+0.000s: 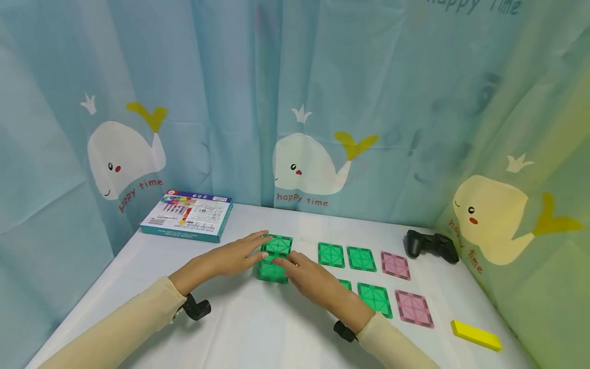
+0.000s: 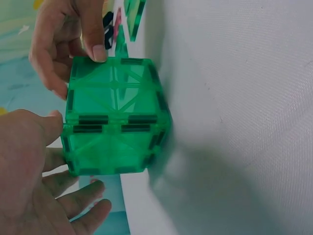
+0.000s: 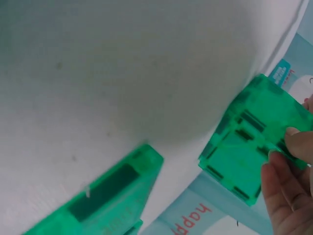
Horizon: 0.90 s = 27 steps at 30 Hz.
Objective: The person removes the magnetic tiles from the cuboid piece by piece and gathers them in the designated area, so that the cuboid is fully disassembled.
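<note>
Several translucent green magnetic tiles (image 1: 273, 272) are joined at their edges into a box-like form on the table. In the left wrist view two green tile faces (image 2: 115, 90) meet along a seam. At the left side, my left hand (image 1: 237, 254) touches the form with thumb and index finger, its other fingers spread apart. My right hand (image 1: 313, 279) pinches a tile edge at the form's right side between thumb and fingers; the right wrist view shows that thumb (image 3: 299, 144) against the green tile (image 3: 234, 164). The form's far side is hidden.
Right of the form lie flat green tiles (image 1: 331, 254) and two pink tiles (image 1: 414, 308); my right hand partly covers one green tile. A black game controller (image 1: 430, 245) and a yellow block (image 1: 476, 335) are farther right. A printed box (image 1: 186, 216) sits back left, before a curtain (image 1: 239, 102).
</note>
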Motion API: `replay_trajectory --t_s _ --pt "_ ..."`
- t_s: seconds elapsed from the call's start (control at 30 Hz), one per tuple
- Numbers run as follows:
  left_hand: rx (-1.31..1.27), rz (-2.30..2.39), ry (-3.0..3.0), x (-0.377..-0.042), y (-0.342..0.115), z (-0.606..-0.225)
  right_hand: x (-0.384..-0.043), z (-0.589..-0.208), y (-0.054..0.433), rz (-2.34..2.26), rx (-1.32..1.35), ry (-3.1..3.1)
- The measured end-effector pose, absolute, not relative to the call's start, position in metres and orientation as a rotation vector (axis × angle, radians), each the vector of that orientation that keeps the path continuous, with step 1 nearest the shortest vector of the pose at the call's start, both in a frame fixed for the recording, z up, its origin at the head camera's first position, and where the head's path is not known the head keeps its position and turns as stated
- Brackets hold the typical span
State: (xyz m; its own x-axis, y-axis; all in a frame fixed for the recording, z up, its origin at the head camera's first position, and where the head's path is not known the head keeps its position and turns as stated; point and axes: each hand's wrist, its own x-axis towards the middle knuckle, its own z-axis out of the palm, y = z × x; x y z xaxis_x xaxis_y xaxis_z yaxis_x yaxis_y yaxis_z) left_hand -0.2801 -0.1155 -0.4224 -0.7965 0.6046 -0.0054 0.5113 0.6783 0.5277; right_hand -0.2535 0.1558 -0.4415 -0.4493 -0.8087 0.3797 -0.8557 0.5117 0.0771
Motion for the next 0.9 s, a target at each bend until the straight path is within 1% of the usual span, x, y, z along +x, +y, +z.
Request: replay_trajectory --t_s 0.37,0.63,0.9 --pt "0.949 0.781 2.71 -0.279 -0.116 -0.421 -0.253 -0.442 0.153 0.207 1.404 -2.397" --pt "0.945 0.762 2.703 -0.28 -0.114 -0.419 -0.244 -0.439 0.158 0.307 1.418 -2.398" --pt "0.918 0.765 2.701 -0.279 -0.114 -0.417 -0.239 -0.424 0.18 0.586 1.348 -2.419"
